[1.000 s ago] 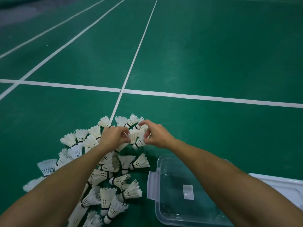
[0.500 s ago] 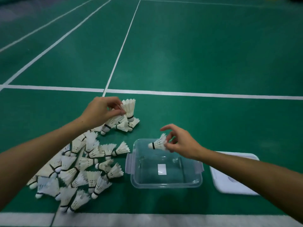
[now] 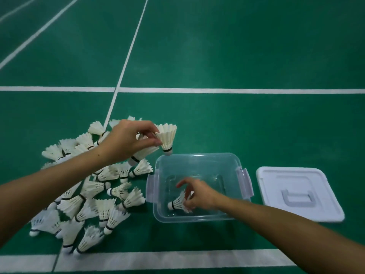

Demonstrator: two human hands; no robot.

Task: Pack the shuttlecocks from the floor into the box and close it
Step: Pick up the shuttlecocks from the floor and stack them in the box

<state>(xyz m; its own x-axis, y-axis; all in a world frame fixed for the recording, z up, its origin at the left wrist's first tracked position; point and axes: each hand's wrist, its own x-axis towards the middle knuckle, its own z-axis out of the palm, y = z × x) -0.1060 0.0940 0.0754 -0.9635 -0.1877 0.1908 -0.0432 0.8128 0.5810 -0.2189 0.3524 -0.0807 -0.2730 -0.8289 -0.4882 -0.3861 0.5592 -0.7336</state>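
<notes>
Pinching a shuttlecock [image 3: 167,137] by its feather skirt, cork end down, the left hand [image 3: 128,141] hangs it just beyond the far-left corner of the clear plastic box [image 3: 199,157], a second one tucked beneath the fingers. The right hand [image 3: 197,193] is nearer: half a second ago it held its shuttlecock [image 3: 177,202] above the rim; now it's down inside, fingers loosely curled around the feathers, cork pointing left. Lid [image 3: 298,192] lies right, the pile [image 3: 94,190] left.

The box [image 3: 199,186] sits on the floor [image 3: 237,56]. Left of the box lies the shuttlecock pile [image 3: 94,186]; right of it, apart, lies the lid [image 3: 298,192]. In the box lies one shuttlecock [image 3: 177,202] under the right hand [image 3: 199,194]. Above the box's far left corner, the left hand [image 3: 128,139] holds another shuttle [image 3: 166,137].
</notes>
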